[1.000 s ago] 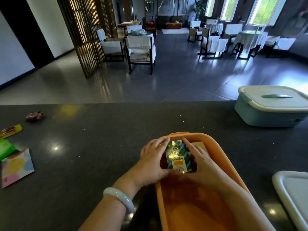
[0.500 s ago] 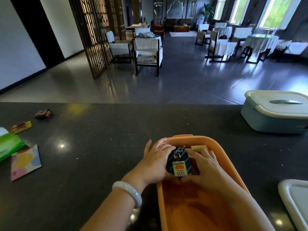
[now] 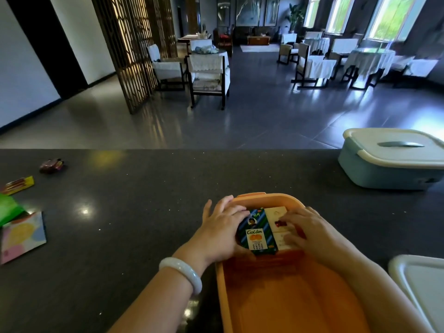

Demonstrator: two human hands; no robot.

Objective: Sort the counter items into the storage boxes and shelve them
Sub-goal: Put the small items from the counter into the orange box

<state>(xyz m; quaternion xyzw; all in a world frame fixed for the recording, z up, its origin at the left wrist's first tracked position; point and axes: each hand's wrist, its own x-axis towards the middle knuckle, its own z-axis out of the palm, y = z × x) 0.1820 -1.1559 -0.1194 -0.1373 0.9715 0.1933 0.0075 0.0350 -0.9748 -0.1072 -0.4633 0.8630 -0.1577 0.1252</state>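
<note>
Both hands work at the far end of the open orange plastic storage box [image 3: 288, 296]: the left hand [image 3: 216, 234] grips a green-striped "Golden" packet [image 3: 258, 233], while the right hand [image 3: 310, 233] seemingly presses flat on a cream carton [image 3: 278, 213]. Colourful packets [image 3: 22, 234] remain unsorted on the dark tabletop [image 3: 134, 212].

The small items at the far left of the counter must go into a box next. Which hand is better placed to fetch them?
Probably the left hand. It lies at the left rim of the open orange plastic box, on the side of the dark red packet and yellow wrapper. The right hand would have to cross the box.
</note>
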